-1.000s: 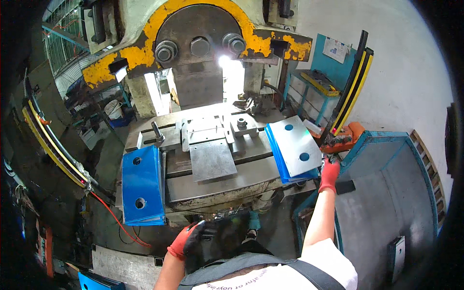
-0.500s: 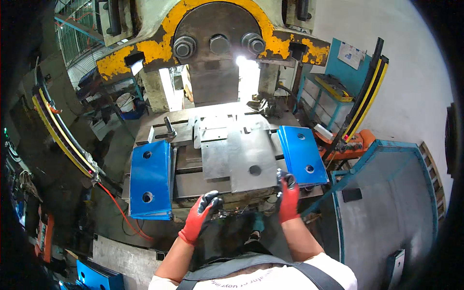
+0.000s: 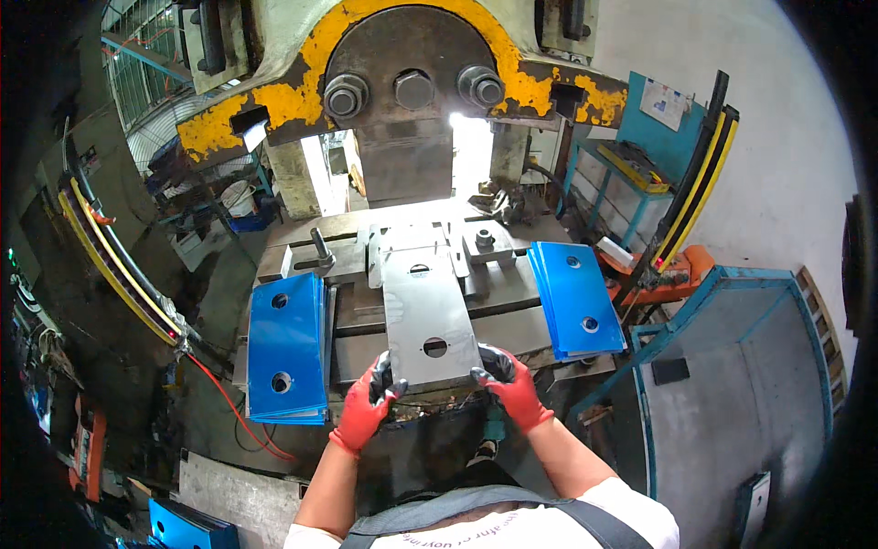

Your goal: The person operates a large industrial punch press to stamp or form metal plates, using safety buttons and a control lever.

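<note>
A bare grey metal plate (image 3: 428, 316) with a round hole near its front end and another farther up lies lengthwise on the press bed, its far end at the die (image 3: 416, 236). My left hand (image 3: 366, 403), in a red glove with black fingers, closes at the plate's near left corner. At the near right corner my right hand (image 3: 514, 389), gloved alike, pinches the edge with the thumb on the near side. Fingertips of both hands are partly hidden. Blue plates with two holes are stacked to the left (image 3: 285, 348) and to the right (image 3: 576, 297).
Above the bed hangs the yellow and black press ram (image 3: 412, 91). Upright yellow-striped bars flank it at left (image 3: 119, 261) and right (image 3: 692, 192). A clamp bolt (image 3: 320, 245) stands on the bed. A blue-framed grey panel (image 3: 732, 384) is at right; more blue plates (image 3: 187, 526) lie lower left.
The grey plate has shifted left and straightened in line with the die. My right hand moved left with it, and my left hand, earlier apart from it, has come to its near left corner.
</note>
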